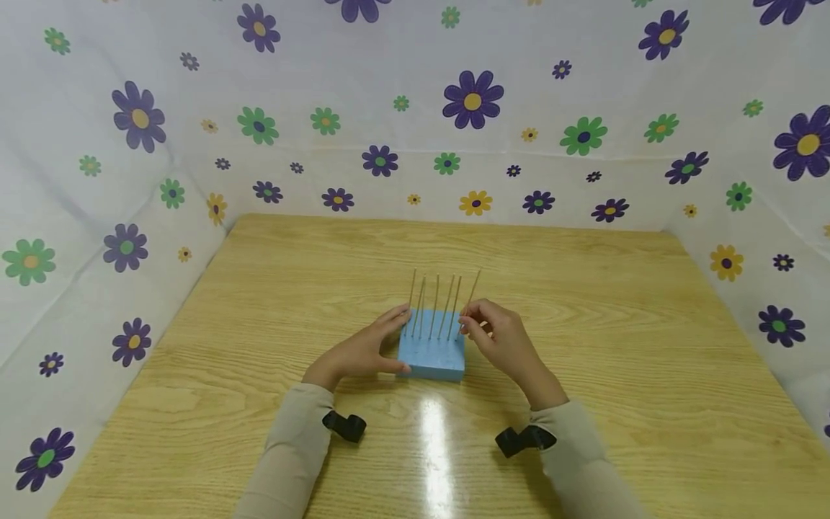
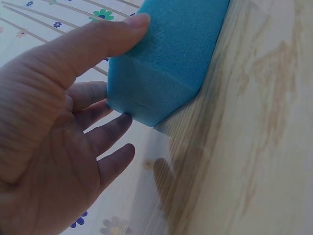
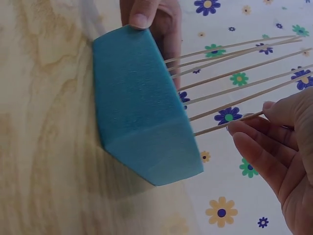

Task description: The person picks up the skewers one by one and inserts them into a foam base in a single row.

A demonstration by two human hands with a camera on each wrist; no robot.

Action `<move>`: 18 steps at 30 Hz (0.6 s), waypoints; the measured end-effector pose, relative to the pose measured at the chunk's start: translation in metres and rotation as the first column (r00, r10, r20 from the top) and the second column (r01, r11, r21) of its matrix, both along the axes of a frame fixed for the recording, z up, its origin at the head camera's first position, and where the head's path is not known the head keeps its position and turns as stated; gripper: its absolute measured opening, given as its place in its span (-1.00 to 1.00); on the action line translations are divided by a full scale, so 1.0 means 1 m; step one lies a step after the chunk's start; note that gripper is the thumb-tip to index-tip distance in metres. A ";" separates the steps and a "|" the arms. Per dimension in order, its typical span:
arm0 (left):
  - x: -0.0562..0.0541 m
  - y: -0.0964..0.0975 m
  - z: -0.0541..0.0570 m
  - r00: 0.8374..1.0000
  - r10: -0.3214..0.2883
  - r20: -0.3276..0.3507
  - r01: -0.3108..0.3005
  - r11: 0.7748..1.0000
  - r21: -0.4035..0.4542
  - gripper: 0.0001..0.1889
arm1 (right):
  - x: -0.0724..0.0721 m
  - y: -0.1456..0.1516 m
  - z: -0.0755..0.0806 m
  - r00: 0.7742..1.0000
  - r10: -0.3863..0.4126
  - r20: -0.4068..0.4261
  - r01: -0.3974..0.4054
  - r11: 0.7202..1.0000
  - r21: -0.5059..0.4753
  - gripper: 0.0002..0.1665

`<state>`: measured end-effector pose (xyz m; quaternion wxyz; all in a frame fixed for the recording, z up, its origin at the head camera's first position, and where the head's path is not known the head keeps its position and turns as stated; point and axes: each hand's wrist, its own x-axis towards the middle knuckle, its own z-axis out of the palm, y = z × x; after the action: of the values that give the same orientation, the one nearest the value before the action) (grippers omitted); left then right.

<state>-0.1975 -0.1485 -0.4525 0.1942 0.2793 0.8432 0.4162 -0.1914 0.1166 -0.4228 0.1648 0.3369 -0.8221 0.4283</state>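
A blue foam block (image 1: 431,355) lies on the table, with several thin wooden skewers (image 1: 434,306) standing in a row across its top. My left hand (image 1: 359,352) holds the block's left side, the thumb at the front corner and the fingers spread toward the back. In the left wrist view, the thumb overlaps the block's front face (image 2: 171,44). At the right end of the row, my right hand (image 1: 504,337) pinches a skewer (image 1: 475,282) between thumb and fingers. This skewer leans right, and in the right wrist view its lower end (image 3: 208,130) meets the block's top.
The wood-grain table (image 1: 622,346) extends on all sides of the block. A white cloth with printed flowers (image 1: 415,72) hangs behind and along both sides. Black wrist cameras (image 1: 350,427) sit at both sleeves, low over the table.
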 end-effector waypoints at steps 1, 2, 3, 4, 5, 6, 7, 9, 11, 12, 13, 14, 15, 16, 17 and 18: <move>0.001 0.000 0.001 1.000 -0.002 -0.001 0.002 1.000 0.002 0.01 | 0.001 0.000 -0.002 1.000 0.002 0.005 -0.002 1.000 0.009 -0.92; 0.001 0.001 0.001 1.000 -0.004 -0.002 0.004 1.000 0.004 0.01 | 0.002 0.001 -0.003 1.000 0.003 0.012 -0.003 1.000 0.015 -0.92; 0.001 0.001 0.001 1.000 -0.008 -0.005 0.008 1.000 0.007 0.01 | 0.003 0.001 -0.004 1.000 0.004 0.021 -0.004 1.000 0.015 -0.93; 0.001 0.001 0.002 1.000 -0.011 -0.007 0.011 1.000 0.009 0.01 | 0.004 0.001 -0.005 1.000 0.004 0.026 -0.005 1.000 0.014 -0.93; 0.002 0.001 0.002 1.000 -0.014 -0.010 0.014 1.000 0.011 0.01 | 0.004 0.001 -0.006 1.000 0.004 0.028 -0.004 1.000 0.013 -0.93; 0.001 0.002 0.003 1.000 -0.015 -0.011 0.016 1.000 0.008 0.01 | 0.004 0.001 -0.006 1.000 0.005 0.031 -0.005 1.000 0.006 -0.94; 0.001 0.002 0.003 1.000 -0.017 -0.012 0.017 1.000 0.009 0.01 | 0.005 0.001 -0.007 1.000 0.003 0.030 -0.003 1.000 0.002 -0.94; 0.001 0.001 0.004 1.000 -0.017 -0.014 0.017 1.000 0.006 0.01 | 0.004 0.000 -0.007 1.000 -0.001 0.031 0.001 1.000 -0.007 -0.94; 0.001 0.001 0.002 1.000 -0.010 -0.007 0.010 1.000 0.002 0.01 | 0.005 -0.001 -0.008 0.999 -0.003 0.039 0.003 1.000 -0.010 -0.95; 0.001 0.001 0.001 1.000 -0.007 -0.002 0.007 1.000 0.003 0.01 | 0.005 -0.001 -0.009 0.999 -0.004 0.049 0.004 1.000 -0.011 -0.94; 0.002 0.001 -0.001 1.000 -0.005 0.003 0.005 1.000 0.006 0.01 | 0.006 -0.001 -0.010 0.998 -0.007 0.063 0.008 1.000 -0.009 -0.95; 0.003 0.000 -0.003 1.000 0.000 0.008 0.000 1.000 0.005 0.01 | 0.007 -0.002 -0.010 0.997 -0.010 0.081 0.010 1.000 -0.008 -0.95; 0.004 0.000 -0.005 1.000 0.002 0.012 -0.002 1.000 0.008 0.01 | 0.008 -0.002 -0.011 0.995 -0.013 0.099 0.013 1.000 -0.003 -0.95; 0.005 0.000 -0.008 1.000 0.004 0.018 -0.004 1.000 0.013 0.01 | 0.010 -0.002 -0.012 0.993 -0.016 0.114 0.016 1.000 0.001 -0.94; 0.007 0.000 -0.011 1.000 0.004 0.022 -0.004 1.000 0.016 0.01 | 0.011 -0.003 -0.014 0.992 -0.018 0.128 0.017 1.000 0.004 -0.94; 0.009 0.000 -0.014 1.000 0.005 0.022 -0.005 1.000 0.017 0.01 | 0.013 -0.003 -0.015 0.989 -0.019 0.147 0.018 1.000 0.008 -0.94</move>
<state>-0.1884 -0.1482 -0.4660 0.1997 0.2742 0.8382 0.4270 -0.1787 0.1137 -0.4381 0.1067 0.2973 -0.8367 0.4475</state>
